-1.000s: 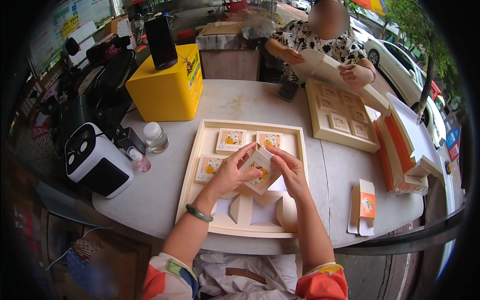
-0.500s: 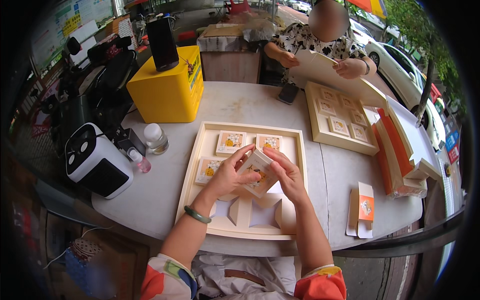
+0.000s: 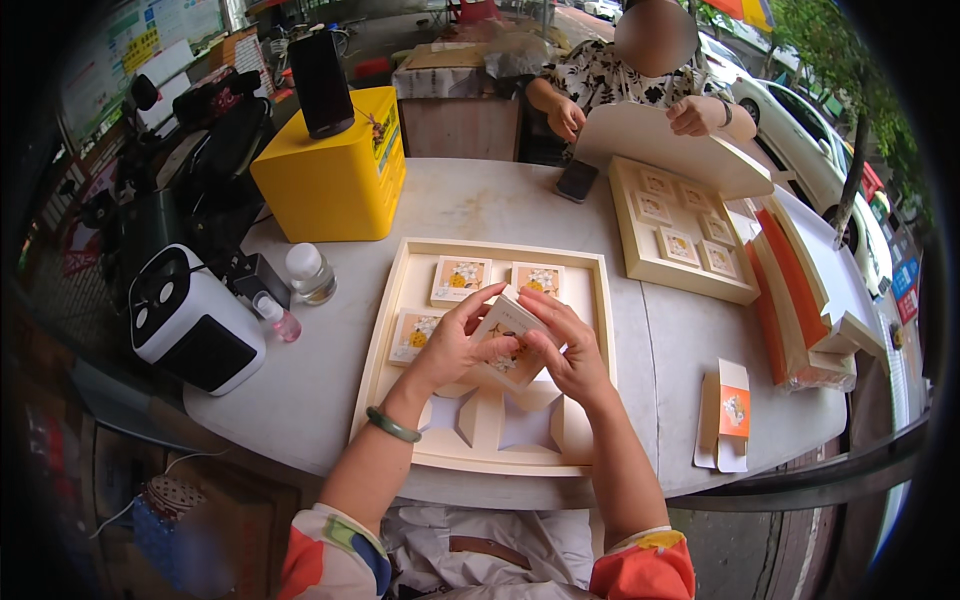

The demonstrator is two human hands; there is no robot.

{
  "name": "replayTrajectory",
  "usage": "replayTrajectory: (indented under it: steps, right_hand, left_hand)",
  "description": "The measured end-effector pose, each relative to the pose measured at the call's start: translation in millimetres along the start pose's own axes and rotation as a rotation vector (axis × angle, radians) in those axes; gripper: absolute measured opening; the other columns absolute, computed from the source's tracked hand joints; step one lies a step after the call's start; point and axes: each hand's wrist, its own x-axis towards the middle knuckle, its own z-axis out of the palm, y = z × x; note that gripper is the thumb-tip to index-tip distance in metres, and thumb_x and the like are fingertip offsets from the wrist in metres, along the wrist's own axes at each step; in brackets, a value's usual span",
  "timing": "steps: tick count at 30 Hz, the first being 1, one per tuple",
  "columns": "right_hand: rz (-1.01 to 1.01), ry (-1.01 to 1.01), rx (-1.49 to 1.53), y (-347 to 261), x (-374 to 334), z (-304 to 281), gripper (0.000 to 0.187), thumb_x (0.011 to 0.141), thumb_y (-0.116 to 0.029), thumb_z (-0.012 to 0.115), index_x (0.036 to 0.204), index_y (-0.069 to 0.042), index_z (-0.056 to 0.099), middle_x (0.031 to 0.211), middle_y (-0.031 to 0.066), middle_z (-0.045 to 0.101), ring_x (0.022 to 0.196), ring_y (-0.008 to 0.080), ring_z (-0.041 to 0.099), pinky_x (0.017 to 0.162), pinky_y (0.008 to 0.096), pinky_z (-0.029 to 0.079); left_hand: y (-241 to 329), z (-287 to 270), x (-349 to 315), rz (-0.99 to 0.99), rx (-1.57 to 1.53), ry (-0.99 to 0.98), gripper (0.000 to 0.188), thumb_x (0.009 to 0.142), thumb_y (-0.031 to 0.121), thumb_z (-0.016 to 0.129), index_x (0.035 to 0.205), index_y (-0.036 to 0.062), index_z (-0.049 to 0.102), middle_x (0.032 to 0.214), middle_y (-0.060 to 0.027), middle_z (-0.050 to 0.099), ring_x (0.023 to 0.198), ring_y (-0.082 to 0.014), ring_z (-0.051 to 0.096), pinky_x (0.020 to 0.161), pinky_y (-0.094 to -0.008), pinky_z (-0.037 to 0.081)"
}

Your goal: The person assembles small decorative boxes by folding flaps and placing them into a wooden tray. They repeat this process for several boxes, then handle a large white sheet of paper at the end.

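Note:
Between both hands I hold a small cream box with a flower print, tilted over a large cream tray. My left hand grips its left side, thumb across the front; my right hand closes on its right edge and top. Similar small boxes stand in the tray: one at the back left, one at the back right, and one at the middle left. Two shaped recesses with pale floors show at the tray's near side. My hands cover the tray's middle right.
Across the table, a person stands behind a second filled gift box with its lid raised. A phone, an orange-and-cream stack and an unfolded small carton lie rightward. Leftward stand a yellow cabinet, bottles and a white appliance.
My right thumb has moved down and left onto the small box's front. Both hands still hold it over the tray. Across the table, the person's hands have come off the raised lid.

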Motion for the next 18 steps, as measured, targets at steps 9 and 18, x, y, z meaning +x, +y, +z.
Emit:
replayTrajectory:
  steps: [9, 18]
  right_hand:
    - [-0.007, 0.016, -0.034, 1.5, -2.2, 5.4, 0.037, 0.092, -0.013, 0.058, 0.128, -0.009, 0.056, 0.135, 0.0139, 0.05, 0.122, 0.0282, 0.049, 0.102, 0.0366, 0.04]
    - [0.29, 0.291, 0.503, 18.8, -1.8, 1.0, 0.056, 0.093, -0.011, 0.052, 0.145, -0.006, 0.03, 0.137, 0.0152, 0.041, 0.109, 0.0178, 0.052, 0.093, 0.0294, 0.045]
  left_hand:
    - [-3.9, -2.9, 2.6, 0.001, 0.01, 0.032, 0.078, 0.08, 0.023, 0.077, 0.141, -0.0001, 0.034, 0.122, -0.0116, 0.052, 0.107, -0.0168, 0.055, 0.087, -0.0286, 0.049]
    - [-8.5, -17.1, 6.4, -0.085, -0.208, 0.224, 0.042, 0.088, 0.019, 0.066, 0.122, 0.0027, 0.048, 0.115, -0.0089, 0.054, 0.106, -0.0158, 0.055, 0.084, -0.0297, 0.052]
